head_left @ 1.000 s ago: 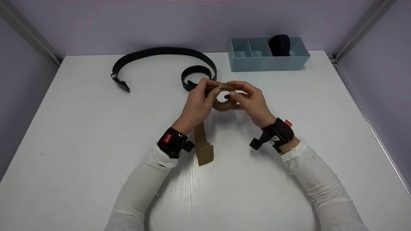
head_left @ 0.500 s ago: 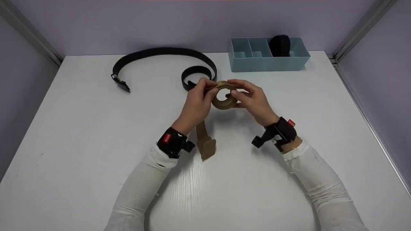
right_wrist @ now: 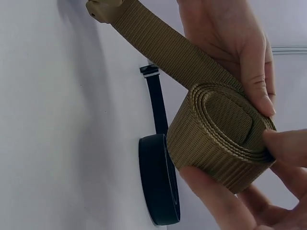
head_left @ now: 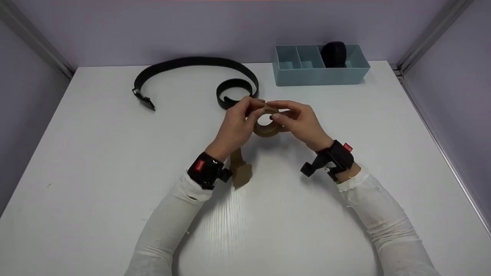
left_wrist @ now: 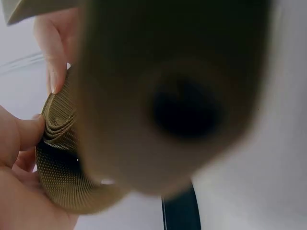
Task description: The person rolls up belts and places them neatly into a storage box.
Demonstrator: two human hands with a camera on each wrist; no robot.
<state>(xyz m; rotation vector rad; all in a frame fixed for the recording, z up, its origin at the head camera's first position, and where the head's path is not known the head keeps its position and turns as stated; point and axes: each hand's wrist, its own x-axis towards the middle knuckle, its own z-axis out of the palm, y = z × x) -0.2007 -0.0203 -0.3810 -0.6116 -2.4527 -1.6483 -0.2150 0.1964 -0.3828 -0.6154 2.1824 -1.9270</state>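
Observation:
A tan webbing belt, wound into a loose roll (head_left: 264,132), is between my two hands above the table. My left hand (head_left: 236,123) pinches the roll's upper left side where the unwound strap leaves it. My right hand (head_left: 306,124) holds the other side, its thumb at the inner rim. From beneath the left hand the loose strap (right_wrist: 158,45) hangs toward me, ending in a tan buckle (head_left: 242,175). In the right wrist view several layers show along the coil's edge (right_wrist: 218,136). A large blurred shape, seemingly the buckle (left_wrist: 134,158), covers much of the left wrist view.
Behind the hands lies a black belt (head_left: 195,60), partly coiled at its right end, its buckle (head_left: 145,100) at the left. A blue compartment tray (head_left: 322,76) stands at the back right, holding a dark rounded object (head_left: 334,54). Walls enclose the white table (head_left: 96,153).
The hanging buckle has risen a little, swinging right and then back left. The roll went up slightly, then came lower, with both hands still on it; the right fingers shifted around its top.

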